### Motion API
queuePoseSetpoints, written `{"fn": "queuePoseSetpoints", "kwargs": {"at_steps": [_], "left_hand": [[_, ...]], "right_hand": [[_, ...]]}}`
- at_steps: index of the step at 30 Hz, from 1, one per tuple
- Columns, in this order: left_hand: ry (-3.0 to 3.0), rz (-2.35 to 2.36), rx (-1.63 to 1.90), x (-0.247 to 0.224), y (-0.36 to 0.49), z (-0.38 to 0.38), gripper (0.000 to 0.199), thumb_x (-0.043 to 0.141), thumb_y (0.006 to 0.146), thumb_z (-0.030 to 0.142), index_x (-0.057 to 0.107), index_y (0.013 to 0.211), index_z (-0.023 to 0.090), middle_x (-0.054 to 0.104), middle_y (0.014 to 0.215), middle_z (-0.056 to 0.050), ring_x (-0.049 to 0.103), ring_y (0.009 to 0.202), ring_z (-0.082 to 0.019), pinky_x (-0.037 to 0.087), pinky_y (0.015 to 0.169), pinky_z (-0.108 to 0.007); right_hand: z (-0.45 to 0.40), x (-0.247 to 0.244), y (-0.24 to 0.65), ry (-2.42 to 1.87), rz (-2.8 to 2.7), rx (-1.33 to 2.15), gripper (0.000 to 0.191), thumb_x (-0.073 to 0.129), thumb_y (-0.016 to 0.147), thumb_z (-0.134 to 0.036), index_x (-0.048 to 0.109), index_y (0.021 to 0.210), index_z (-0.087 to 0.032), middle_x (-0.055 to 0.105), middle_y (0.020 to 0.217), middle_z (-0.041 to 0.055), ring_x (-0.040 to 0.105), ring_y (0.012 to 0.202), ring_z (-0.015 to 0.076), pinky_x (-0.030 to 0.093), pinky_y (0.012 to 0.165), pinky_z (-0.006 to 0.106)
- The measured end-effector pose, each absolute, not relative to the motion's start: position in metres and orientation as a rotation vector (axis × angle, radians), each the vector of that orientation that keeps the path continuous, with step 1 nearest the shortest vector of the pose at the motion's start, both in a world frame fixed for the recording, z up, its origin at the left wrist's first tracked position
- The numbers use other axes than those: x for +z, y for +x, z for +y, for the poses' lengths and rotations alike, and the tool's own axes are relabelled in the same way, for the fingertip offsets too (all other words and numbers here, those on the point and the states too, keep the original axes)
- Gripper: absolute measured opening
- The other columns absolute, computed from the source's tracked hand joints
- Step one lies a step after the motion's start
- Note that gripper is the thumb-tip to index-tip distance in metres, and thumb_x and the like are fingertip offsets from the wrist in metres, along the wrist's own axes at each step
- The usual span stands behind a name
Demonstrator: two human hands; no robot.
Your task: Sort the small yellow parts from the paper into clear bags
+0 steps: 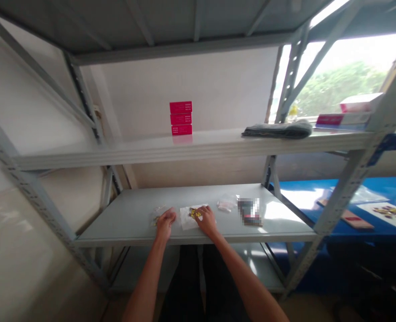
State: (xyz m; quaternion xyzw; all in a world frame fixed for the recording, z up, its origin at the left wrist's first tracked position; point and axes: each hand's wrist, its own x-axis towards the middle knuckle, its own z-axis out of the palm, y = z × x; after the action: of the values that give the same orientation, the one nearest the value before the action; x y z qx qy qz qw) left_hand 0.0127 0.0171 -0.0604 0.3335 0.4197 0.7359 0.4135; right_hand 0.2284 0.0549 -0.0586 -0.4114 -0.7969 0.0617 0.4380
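On the grey metal shelf, my left hand (166, 219) is closed, its fingers pinched at the edge of a clear plastic bag (156, 220). A few yellowish bits show through that bag. My right hand (208, 219) curls its fingers onto a small cluster of yellow and dark pieces (194, 213), too small to name exactly. Beneath these pieces lies a white sheet or bag (186, 221). To the right of my right hand rests another clear plastic bag (226, 205) with something pale inside. Beyond it is a dark package (250, 211), blurred out in the picture.
An upper shelf (134, 152) crosses above my hands, carrying three stacked pink boxes (181, 118) and a folded grey cloth (278, 129). Metal uprights (345, 192) frame the sides. At right, a blue table (298, 190) holds a printed sheet (385, 214) and plastic bags.
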Motion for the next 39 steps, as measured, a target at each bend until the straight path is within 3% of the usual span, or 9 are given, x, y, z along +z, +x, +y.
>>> {"fn": "queuePoseSetpoints", "kwargs": {"at_steps": [5,9,14,18,23,28,35,39], "left_hand": [[0.987,1.183,1.734,-0.065,0.022,0.005,0.051,0.085,0.055,0.035,0.074,0.102,0.015,0.071,0.068,-0.002,0.063,0.057,-0.014,0.047,0.054,-0.025],[1.219,1.292,1.526,-0.064,0.028,0.004,0.049,0.081,0.062,0.034,0.071,0.105,0.013,0.073,0.066,-0.003,0.064,0.055,-0.016,0.043,0.049,-0.023],[1.366,1.357,1.449,-0.069,0.027,0.007,0.038,0.079,0.068,0.039,0.072,0.096,0.014,0.078,0.082,-0.008,0.073,0.072,-0.022,0.054,0.067,-0.029],[1.452,1.357,1.427,-0.068,0.026,0.007,0.038,0.076,0.072,0.041,0.077,0.101,0.016,0.078,0.093,-0.009,0.073,0.081,-0.023,0.055,0.077,-0.034],[1.596,1.412,1.450,-0.063,0.026,0.004,0.046,0.078,0.069,0.037,0.077,0.109,0.015,0.076,0.084,-0.005,0.067,0.076,-0.020,0.052,0.073,-0.030],[1.553,1.411,1.404,-0.062,0.029,0.003,0.056,0.081,0.065,0.041,0.075,0.113,0.012,0.076,0.080,-0.005,0.066,0.072,-0.021,0.051,0.069,-0.030],[1.479,1.392,1.397,-0.063,0.029,0.004,0.046,0.083,0.064,0.038,0.078,0.105,0.016,0.079,0.097,-0.010,0.072,0.090,-0.028,0.055,0.083,-0.037],[1.396,1.345,1.457,-0.064,0.028,0.006,0.048,0.082,0.066,0.038,0.075,0.107,0.014,0.079,0.092,-0.010,0.073,0.087,-0.025,0.056,0.080,-0.035]], "right_hand": [[0.052,-0.057,0.223,-1.027,-2.181,0.053,0.019,0.063,0.088,-0.017,0.078,0.098,-0.024,0.072,0.105,0.0085,0.057,0.101,0.0246,0.039,0.097,0.038],[0.052,-0.059,0.220,-1.089,-2.220,0.031,0.022,0.059,0.089,-0.014,0.077,0.099,-0.022,0.072,0.108,0.0086,0.056,0.101,0.0235,0.038,0.097,0.036],[0.056,-0.062,0.220,-1.127,-2.242,0.016,0.020,0.059,0.091,-0.015,0.076,0.101,-0.020,0.072,0.109,0.0092,0.055,0.104,0.0235,0.036,0.098,0.036],[0.057,-0.061,0.220,-1.093,-2.235,0.025,0.020,0.057,0.092,-0.013,0.076,0.095,-0.019,0.072,0.105,0.0101,0.056,0.102,0.0237,0.038,0.097,0.037],[0.055,-0.064,0.218,-0.894,-1.997,0.267,0.015,0.059,0.095,-0.020,0.075,0.094,-0.021,0.071,0.104,0.0070,0.060,0.096,0.0206,0.045,0.089,0.033],[0.055,-0.075,0.209,-0.740,-1.976,0.601,0.013,0.062,0.093,-0.023,0.075,0.090,-0.021,0.073,0.090,0.0034,0.063,0.075,0.0154,0.049,0.072,0.025],[0.054,-0.078,0.206,-0.676,-2.040,0.599,0.020,0.057,0.096,-0.027,0.077,0.096,-0.023,0.075,0.097,0.0054,0.067,0.093,0.0193,0.050,0.088,0.031],[0.051,-0.073,0.209,-0.674,-2.047,0.600,0.026,0.053,0.099,-0.031,0.076,0.110,-0.025,0.076,0.102,0.0049,0.067,0.092,0.0189,0.049,0.084,0.029]]}}
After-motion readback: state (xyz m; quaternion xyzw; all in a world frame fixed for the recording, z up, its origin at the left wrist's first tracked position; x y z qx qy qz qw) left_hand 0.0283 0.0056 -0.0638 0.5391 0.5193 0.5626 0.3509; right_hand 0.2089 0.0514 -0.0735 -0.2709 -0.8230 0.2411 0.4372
